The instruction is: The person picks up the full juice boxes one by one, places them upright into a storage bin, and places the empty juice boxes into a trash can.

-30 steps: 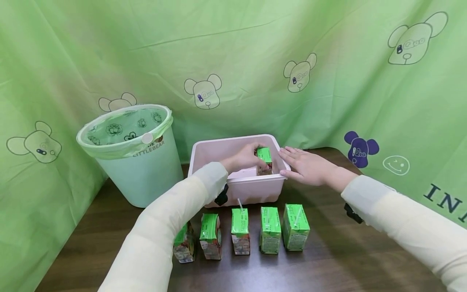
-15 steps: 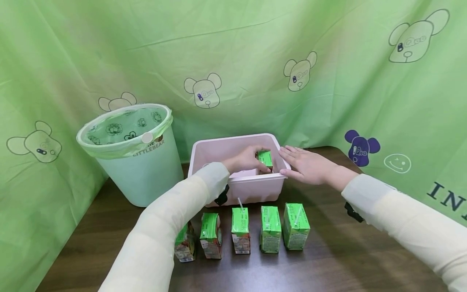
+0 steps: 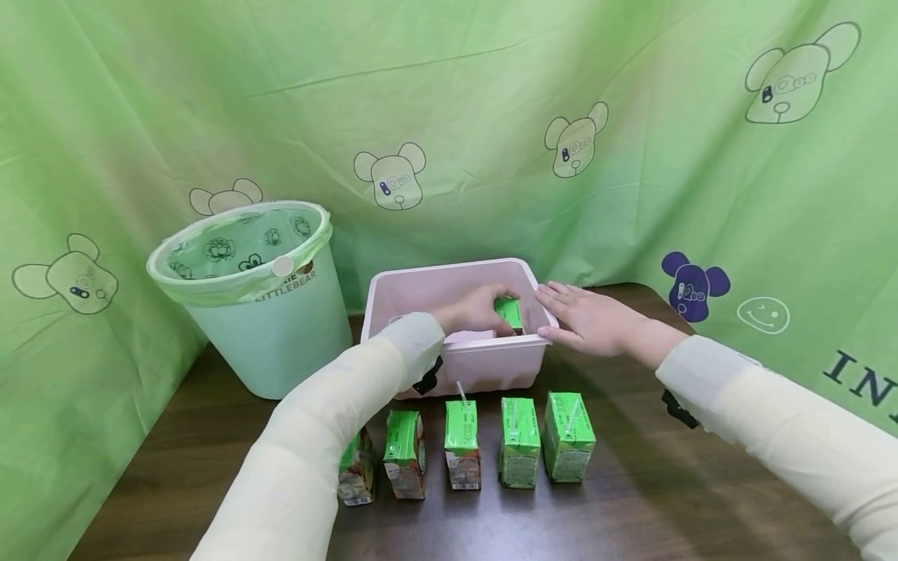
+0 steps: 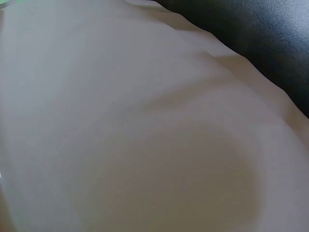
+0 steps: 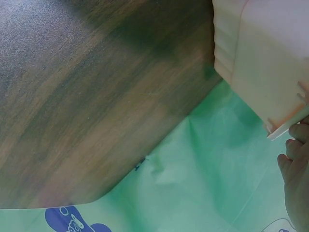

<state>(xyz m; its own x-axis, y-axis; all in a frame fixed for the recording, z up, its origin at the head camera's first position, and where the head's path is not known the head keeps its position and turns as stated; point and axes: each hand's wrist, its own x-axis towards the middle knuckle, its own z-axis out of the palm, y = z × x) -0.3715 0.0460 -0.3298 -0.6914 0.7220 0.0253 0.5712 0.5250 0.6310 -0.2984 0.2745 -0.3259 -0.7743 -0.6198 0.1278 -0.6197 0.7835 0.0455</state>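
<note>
Inside the pink plastic bin (image 3: 500, 366), near its right end, my left hand (image 3: 480, 308) grips a green-topped drink carton (image 3: 509, 312), fingers on its far side and thumb on the near side. The carton's lower part is hidden by the bin wall. With fingers fairly straight, my right hand (image 3: 592, 318) rests against the bin's right rim; part of this hand (image 5: 298, 169) also shows at the rim in the right wrist view. The bin's pale wall (image 4: 120, 125) fills most of the left wrist view, where no hand or carton shows.
Several similar cartons (image 3: 461, 444) stand in a row on the dark wooden table (image 3: 645, 467) before the bin, some with straws on top. A light green lined trash can (image 3: 302, 327) stands left of the bin. A green curtain (image 3: 477, 93) hangs close behind.
My left hand and the gripped carton have shifted slightly lower and nearer inside the bin. The right hand stays at the rim; the row of cartons has not moved.
</note>
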